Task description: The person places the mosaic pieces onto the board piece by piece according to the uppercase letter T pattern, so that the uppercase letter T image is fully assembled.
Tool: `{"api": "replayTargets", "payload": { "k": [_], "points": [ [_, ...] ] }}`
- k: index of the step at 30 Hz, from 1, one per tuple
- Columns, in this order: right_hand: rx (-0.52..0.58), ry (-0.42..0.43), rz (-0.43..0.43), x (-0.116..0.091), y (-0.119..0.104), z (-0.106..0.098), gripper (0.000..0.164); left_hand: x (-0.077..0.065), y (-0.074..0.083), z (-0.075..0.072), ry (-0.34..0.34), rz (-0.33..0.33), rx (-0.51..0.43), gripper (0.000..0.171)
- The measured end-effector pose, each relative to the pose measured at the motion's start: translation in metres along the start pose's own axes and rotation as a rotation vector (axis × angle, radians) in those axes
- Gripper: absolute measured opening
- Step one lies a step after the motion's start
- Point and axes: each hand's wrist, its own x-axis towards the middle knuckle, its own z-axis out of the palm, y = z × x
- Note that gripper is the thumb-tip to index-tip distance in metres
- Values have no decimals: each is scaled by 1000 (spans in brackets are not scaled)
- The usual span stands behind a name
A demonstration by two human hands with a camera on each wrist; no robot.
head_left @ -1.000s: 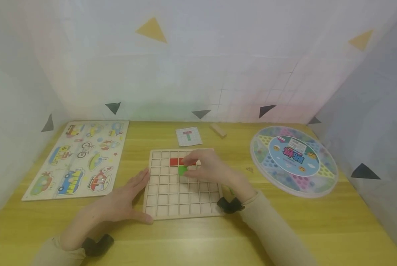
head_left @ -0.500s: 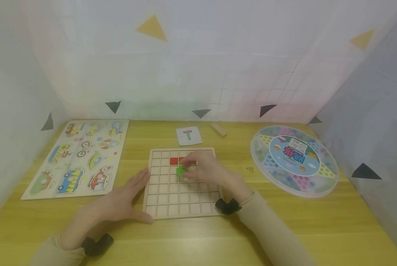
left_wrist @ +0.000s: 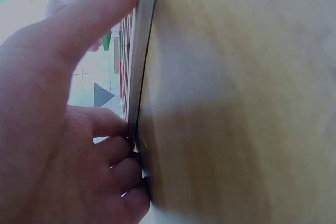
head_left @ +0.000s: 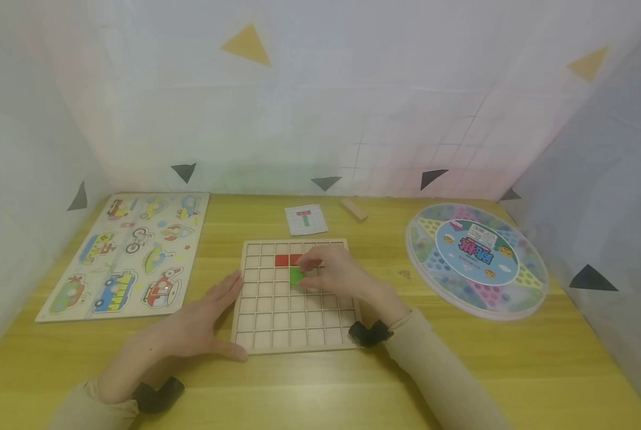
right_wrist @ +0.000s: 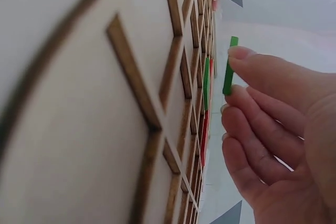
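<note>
My right hand [head_left: 333,275] pinches a green square tile [right_wrist: 231,66] between thumb and fingertips, above a wooden grid board [head_left: 277,322]. The right wrist view shows the held tile standing clear of the board's surface. Another green tile [right_wrist: 206,85] sits in the grid beyond it, beside red tiles [right_wrist: 204,137]. From the head, the red row [head_left: 282,260] runs along an upper row of cells, partly behind my fingers. My left hand [head_left: 191,325] rests against the board's left side, fingers extended along the edge and thumb by the near left corner.
A card [head_left: 306,220] with a red and green T pattern lies behind the board, near a small wooden block [head_left: 354,210]. A vehicle picture puzzle [head_left: 122,257] lies left. On the right is a round game board [head_left: 476,260]. Patterned cloth walls [head_left: 320,119] surround the table.
My right hand stays over the same cells, making small shifts with the green tile. A bit of green beside the right wrist, seen at first, no longer shows. My left hand stays put.
</note>
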Motion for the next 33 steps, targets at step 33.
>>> {"api": "replayTargets", "payload": {
  "k": [33],
  "points": [
    [-3,-87,72,1,6,7,28,0,0,1,17,12,22,135]
  ]
}}
